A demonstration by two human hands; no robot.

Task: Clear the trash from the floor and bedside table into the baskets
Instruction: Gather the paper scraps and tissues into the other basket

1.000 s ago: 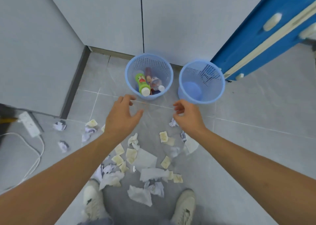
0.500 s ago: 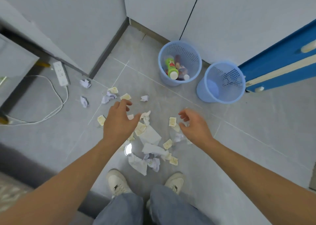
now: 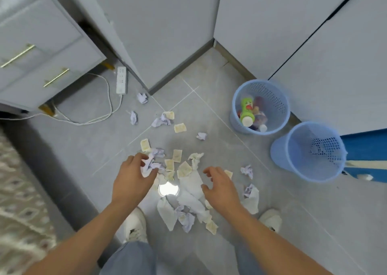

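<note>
Crumpled white and lilac tissues and small beige wrappers lie scattered on the grey tile floor. My left hand [image 3: 133,178] hovers over a lilac paper wad [image 3: 151,161], fingers spread and loosely curled, holding nothing. Just as empty, my right hand [image 3: 219,185] hangs over a flat white tissue [image 3: 191,182]. Two blue mesh baskets stand at the right: the far basket [image 3: 276,99] holds a green bottle [image 3: 246,111] and other bottles, the near basket [image 3: 293,149] looks empty.
A grey bedside table [image 3: 41,57] with gold handles stands at the upper left. A white power strip [image 3: 121,80] and its cable lie on the floor beside it. A patterned bed edge runs along the left. My white shoes [image 3: 135,224] stand by the pile. Blue furniture [image 3: 366,149] is at the right.
The view has swung left and down, so the baskets now sit at the right. Both hands have dropped closer to the paper pile, still empty.
</note>
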